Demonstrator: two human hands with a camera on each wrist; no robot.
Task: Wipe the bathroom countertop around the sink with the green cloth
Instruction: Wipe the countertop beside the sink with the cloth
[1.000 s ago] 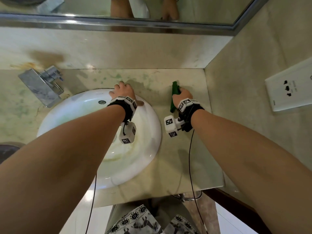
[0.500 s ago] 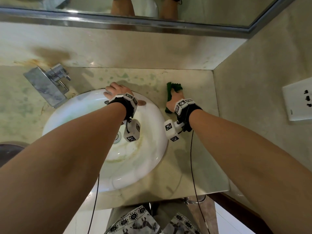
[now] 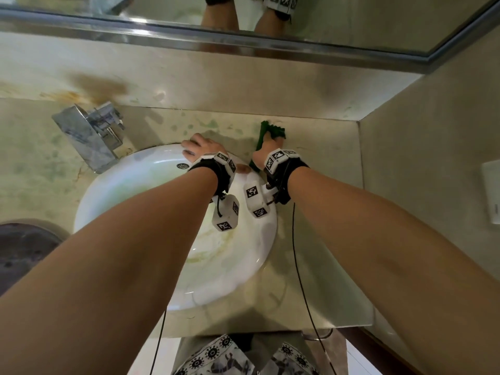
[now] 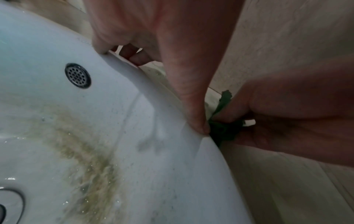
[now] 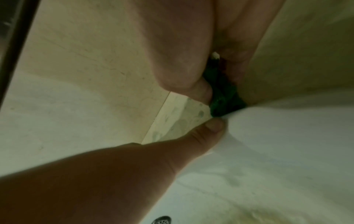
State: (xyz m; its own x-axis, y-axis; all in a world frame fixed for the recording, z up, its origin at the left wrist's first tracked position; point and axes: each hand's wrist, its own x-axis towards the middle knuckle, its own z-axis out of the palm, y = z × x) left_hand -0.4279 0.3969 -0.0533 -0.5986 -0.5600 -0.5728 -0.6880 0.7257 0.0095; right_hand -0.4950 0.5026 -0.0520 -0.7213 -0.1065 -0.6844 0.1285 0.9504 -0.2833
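The green cloth (image 3: 270, 135) lay bunched on the bench (image 3: 319, 163) behind the right side of the sink (image 3: 130, 185), close to its rim, under the right hand (image 3: 266, 150). Compared with one second before, this hand and the cloth had moved to the left, away from the side wall (image 3: 433, 185) and toward the basin, so I judge that the wiping stroke was travelling along the back strip of the bench and that the corner part was already done. The right hand gripped the cloth, with the fingers curled around it and pushing it down; in the right wrist view the fabric sat squeezed inside the palm. The left hand (image 3: 201, 148) had stayed on the back rim of the sink, fingers bent over the edge and thumb on the inner side, as a support.

The cloth looked soft and crumpled, with a ragged edge. The bench was smooth, pale stone with greenish stains. The sink was round, glossy white ceramic, with yellowish dirt inside. The faucet (image 3: 89, 136) was angular polished metal.
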